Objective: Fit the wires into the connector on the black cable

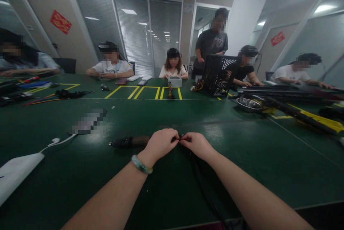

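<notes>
Left of the grip: black cable end (126, 141), flat on the green table (268, 158). Left hand (161, 144): fingertips pinched on small connector (179, 139). Right hand (197, 144): pinching the same connector from the opposite side. Below the grip: black cable (201, 183), trailing bodyward.

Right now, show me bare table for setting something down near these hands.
Bare green table right of the right hand, up to the yellow-black bar; also ahead of both hands toward the yellow tape lines. Crowded left of the left hand: the pinched cable, white device.
</notes>
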Tool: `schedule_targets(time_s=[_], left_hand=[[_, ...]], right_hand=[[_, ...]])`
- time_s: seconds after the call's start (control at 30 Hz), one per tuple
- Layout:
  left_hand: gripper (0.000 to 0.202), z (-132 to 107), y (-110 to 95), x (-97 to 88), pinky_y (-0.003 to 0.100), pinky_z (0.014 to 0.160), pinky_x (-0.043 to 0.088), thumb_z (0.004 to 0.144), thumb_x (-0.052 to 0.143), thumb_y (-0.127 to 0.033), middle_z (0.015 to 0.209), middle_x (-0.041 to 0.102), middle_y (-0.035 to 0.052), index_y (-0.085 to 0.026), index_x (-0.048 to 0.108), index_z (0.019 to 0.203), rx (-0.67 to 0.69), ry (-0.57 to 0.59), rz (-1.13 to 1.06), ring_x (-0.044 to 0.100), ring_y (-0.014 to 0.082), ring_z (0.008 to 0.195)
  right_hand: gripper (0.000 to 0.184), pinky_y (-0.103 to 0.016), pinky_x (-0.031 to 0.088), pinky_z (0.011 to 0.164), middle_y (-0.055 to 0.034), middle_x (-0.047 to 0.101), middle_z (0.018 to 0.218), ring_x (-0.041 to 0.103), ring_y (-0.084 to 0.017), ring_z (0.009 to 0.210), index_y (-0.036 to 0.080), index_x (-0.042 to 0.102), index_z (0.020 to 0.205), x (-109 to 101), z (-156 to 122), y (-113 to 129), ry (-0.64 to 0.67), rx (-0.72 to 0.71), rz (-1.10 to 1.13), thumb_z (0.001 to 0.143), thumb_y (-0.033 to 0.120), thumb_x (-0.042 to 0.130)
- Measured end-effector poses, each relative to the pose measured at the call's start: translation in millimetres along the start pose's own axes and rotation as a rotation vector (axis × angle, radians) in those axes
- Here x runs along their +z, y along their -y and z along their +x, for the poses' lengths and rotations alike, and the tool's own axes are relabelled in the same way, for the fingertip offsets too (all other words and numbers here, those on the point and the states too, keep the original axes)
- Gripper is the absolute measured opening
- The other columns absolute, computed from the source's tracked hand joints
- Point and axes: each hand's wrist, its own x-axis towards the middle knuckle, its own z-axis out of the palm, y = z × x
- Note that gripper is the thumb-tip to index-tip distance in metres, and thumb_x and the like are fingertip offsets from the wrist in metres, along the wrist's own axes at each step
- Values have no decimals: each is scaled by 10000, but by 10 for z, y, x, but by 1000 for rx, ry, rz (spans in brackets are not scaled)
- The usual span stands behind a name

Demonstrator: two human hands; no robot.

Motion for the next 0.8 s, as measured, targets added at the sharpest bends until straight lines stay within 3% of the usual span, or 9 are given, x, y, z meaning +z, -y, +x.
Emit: schedule_targets(time_s=[0.37,0.8], left_hand=[[98,12,16,51,313,746,441,866,539,-278,883,628,11,-221,615,889,2,-44,11,578,182,836],[152,4,7,36,312,746,453,873,538,-323,958,627,30,-219,582,975,-68,-4,-17,591,185,879]], right_hand=[[207,-219,417,625,-3,700,799,626,-141,715,182,696,848,24,37,-45,-44,-3,84,843,354,579],[159,-212,439,601,-10,707,797,639,-138,708,178,683,857,21,31,-46,-8,72,122,819,320,621]])
